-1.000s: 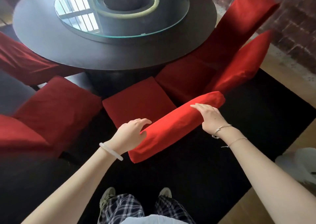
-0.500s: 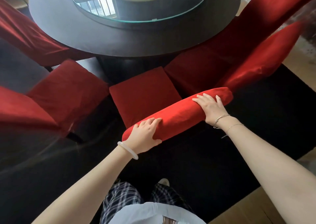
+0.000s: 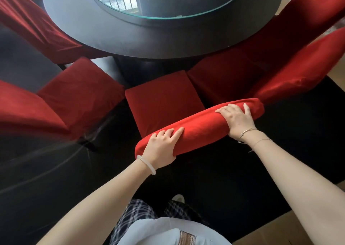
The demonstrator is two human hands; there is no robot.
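Left hand (image 3: 160,147) now grips chair back (image 3: 201,125); seat (image 3: 164,102) partly hidden.

chair back (image 3: 201,127) before seat (image 3: 164,101) | table (image 3: 130,37) behind | chairs either side

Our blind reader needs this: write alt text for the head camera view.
Seen from above, a person's left hand and right hand hold the top of a red-covered chair back, its seat facing a dark round table. More red-covered chairs stand on either side.
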